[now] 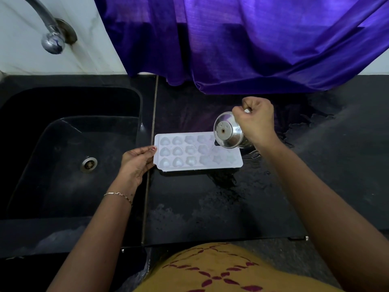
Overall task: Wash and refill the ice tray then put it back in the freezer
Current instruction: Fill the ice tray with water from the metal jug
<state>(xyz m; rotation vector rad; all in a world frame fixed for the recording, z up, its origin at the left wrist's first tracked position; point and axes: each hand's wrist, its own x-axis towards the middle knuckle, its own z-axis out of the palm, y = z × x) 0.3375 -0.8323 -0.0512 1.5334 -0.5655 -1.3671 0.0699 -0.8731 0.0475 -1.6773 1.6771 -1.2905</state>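
One purple curtain (252,43) hangs along the back, its hem resting on the back edge of the one black worktop (210,207). One black sink (63,186) is sunk in the worktop's left part, with one tap (52,39) on the wall above it and one drain (88,164) in its floor. Wet stone runs from the middle to the front edge and out to the right edge.

One white ice tray (195,165) lies mid-worktop, just right of the seam beside the sink. It has three rows of moulds, six along the near row, with the far right ones hidden.

Two hands are in view. The left hand (136,163) pinches the tray's left end, thumb on top. The right hand (255,121) is curled round one steel cup (226,131), tipped over the tray's far right corner. One thin bracelet (119,194) circles the left wrist.
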